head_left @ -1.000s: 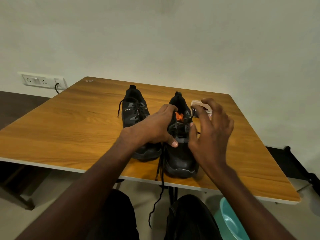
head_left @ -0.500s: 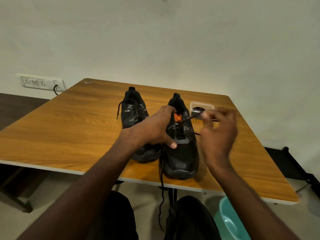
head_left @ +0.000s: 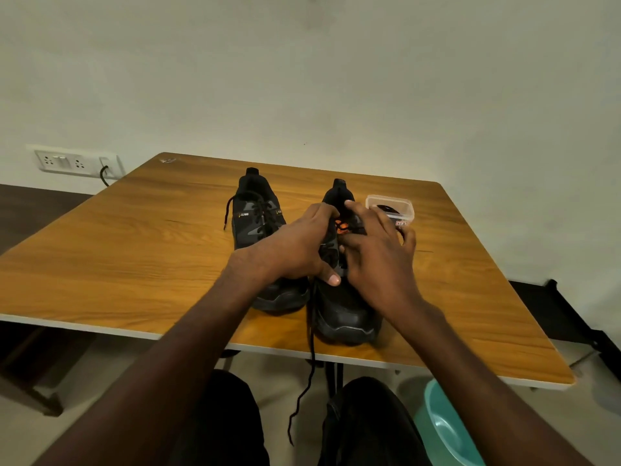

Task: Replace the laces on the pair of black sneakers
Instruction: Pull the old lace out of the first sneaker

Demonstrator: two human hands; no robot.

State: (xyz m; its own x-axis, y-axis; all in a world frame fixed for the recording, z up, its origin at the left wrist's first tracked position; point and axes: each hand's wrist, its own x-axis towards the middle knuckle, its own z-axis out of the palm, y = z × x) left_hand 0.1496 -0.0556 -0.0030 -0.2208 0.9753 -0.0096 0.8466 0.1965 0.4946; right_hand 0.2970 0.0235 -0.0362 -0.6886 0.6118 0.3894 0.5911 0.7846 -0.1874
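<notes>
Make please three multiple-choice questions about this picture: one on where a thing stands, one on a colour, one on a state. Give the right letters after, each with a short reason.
1. Where is the clear plastic box?
A. on the table, right of the right sneaker
B. on the floor under the table
C. between the two sneakers

2. What colour is the basin on the floor?
A. red
B. teal
C. white

3. What state is the left sneaker in?
A. laced, no hand working on it
B. lifted off the table
C. lying on its side

Answers:
1 A: the box stands on the wooden table beside the right sneaker.
2 B: the basin at the lower right is teal.
3 A: black laces cross its top, while the left hand holds the right sneaker and the right hand works at its laces; a loose lace hangs off the table edge.
</notes>
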